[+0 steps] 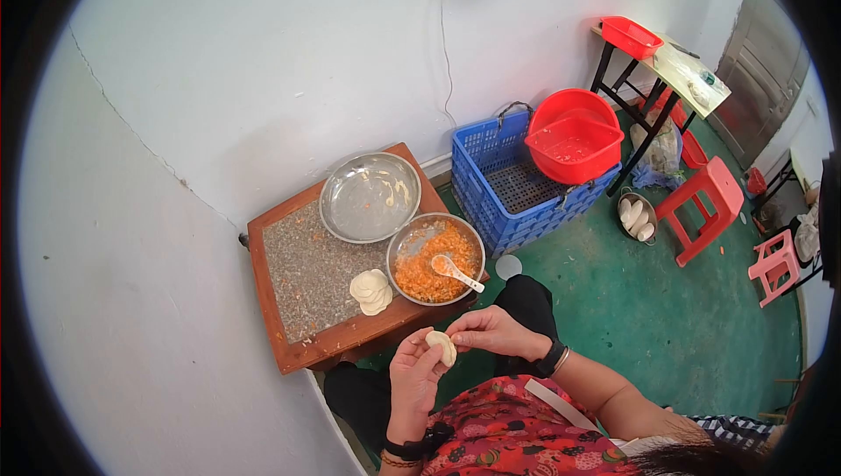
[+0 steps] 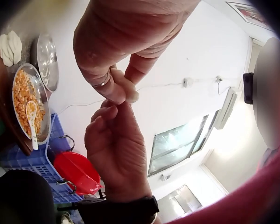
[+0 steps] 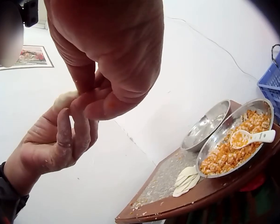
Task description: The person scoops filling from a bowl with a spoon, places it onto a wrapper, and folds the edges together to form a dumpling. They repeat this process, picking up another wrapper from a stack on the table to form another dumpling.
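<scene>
Pinching a small folded dumpling point(image 1: 442, 346) between both hands, we hold it above our lap, just in front of the low wooden table point(image 1: 298, 349). From the head view our left hand point(image 1: 413, 378) cups the dumpling from below with its fingers curled up around it, while our right hand point(image 1: 493, 331) closes thumb and forefinger on its upper edge. Our left wrist view shows what the head view does not: the dough point(image 2: 126, 91) squeezed thin between the right fingertips, and a ring on one finger. Our right wrist view shows flour dusting the left fingers point(image 3: 67, 135), with the dumpling mostly hidden behind them. On the table sit a bowl of orange filling point(image 1: 435, 258) with a white spoon point(image 1: 455, 271) lying in it, a stack of round wrappers point(image 1: 371, 291) just beside it, and an empty metal pan point(image 1: 369, 196) behind. Well apart, a blue crate point(image 1: 499, 183) carries red basins point(image 1: 574, 136)
</scene>
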`<control>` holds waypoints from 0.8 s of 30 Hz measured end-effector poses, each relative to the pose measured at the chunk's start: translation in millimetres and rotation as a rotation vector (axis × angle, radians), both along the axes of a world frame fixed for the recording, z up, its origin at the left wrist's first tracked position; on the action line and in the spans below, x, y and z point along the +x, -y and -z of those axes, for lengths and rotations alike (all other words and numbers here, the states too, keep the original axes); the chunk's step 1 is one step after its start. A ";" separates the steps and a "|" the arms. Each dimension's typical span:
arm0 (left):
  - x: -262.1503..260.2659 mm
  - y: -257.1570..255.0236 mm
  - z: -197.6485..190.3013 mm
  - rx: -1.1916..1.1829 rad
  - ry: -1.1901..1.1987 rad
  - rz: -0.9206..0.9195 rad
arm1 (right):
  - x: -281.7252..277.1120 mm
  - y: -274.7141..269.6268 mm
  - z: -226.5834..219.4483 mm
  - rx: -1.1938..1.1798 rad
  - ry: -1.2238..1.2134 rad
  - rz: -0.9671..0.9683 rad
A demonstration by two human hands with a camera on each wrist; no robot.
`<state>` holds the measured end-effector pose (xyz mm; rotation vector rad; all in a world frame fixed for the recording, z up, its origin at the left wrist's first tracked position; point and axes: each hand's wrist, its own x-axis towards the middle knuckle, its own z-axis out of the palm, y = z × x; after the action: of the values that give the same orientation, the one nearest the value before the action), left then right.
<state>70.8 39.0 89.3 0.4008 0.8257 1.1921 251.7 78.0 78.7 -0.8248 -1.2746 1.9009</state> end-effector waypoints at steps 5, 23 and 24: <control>2.0 1.5 -3.2 0.073 -0.187 -0.012 | 1.3 0.1 -3.4 0.025 0.035 -0.007; 3.8 2.1 -2.3 0.091 -0.236 -0.054 | -2.7 4.1 -5.2 0.216 0.172 0.116; 2.9 1.1 -2.3 0.069 -0.203 -0.057 | -2.7 4.2 -5.7 0.190 0.145 0.115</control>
<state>73.7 37.9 91.6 0.5650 0.9783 1.2490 249.0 73.8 84.4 -0.9276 -1.4382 1.6263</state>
